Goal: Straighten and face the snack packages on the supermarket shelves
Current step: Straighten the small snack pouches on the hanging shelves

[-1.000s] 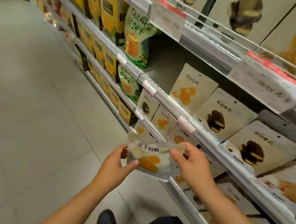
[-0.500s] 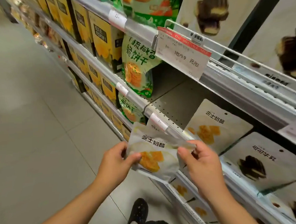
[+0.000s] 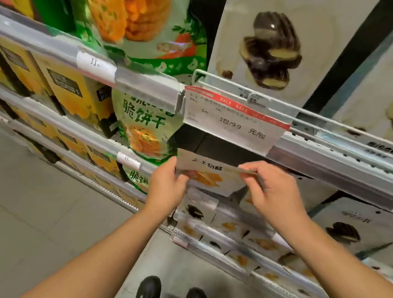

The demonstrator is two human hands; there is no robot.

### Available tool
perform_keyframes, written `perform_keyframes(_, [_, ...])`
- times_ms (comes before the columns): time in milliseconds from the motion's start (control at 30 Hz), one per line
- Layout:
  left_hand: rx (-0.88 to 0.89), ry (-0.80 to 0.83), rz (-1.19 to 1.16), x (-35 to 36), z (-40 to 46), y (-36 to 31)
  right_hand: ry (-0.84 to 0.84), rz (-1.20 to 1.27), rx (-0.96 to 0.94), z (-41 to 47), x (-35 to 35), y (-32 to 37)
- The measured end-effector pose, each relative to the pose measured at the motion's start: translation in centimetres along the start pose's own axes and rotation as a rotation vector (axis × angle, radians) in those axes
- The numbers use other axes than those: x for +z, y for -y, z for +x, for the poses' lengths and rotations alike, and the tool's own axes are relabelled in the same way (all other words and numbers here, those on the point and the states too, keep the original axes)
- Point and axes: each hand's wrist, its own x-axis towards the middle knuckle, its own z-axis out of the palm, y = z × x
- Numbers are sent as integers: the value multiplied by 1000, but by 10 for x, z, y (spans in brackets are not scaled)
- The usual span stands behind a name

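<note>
Shoes: I see both on the floor, bare aisle to my left.
Lower shelves: white pouches lean behind the rail.
Left hand: my grip pinches the pouch's left edge.
Right hand: fingers curl on its right top corner.
Pouch: held between both hands, at the shelf lip, under the sale tag.
Gap: dark opening just behind the pouch.
Green bag: upright, left of that gap.
Yellow boxes: rows further left.

Floor: pale grey tiles, filling the view from 7 to 9 o'clock.
Shoes: black pair at 6 o'clock, on the floor.
Sale tag: white card with a red strip, just above centre, hanging from a shelf rail.
</note>
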Motion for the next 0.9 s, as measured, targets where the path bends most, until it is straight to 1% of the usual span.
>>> perform_keyframes(100, [74,77,36,9,27,7,3,-224,29,11,5,1])
perform_keyframes(133, [79,97,53,13,35,10,-2,-293,78,15,8,0])
perform_keyframes(200, [51,126,70,20,46,17,61,-388,199,20,13,-2])
perform_keyframes(267, [54,168,84,25,52,21,129,-403,267,22,16,-4])
perform_keyframes(367, [66,230,84,30,53,28,139,-397,295,22,20,-4])
perform_keyframes(500, [76,283,114,31,56,32,214,-449,414,26,27,-7])
perform_keyframes(633, [76,314,169,30,56,35,220,-445,388,27,27,-6])
perform_keyframes(733, [61,313,173,29,53,35,174,-411,366,25,29,-3])
perform_keyframes(900, [77,308,163,27,52,33,205,-433,416,21,30,-3])
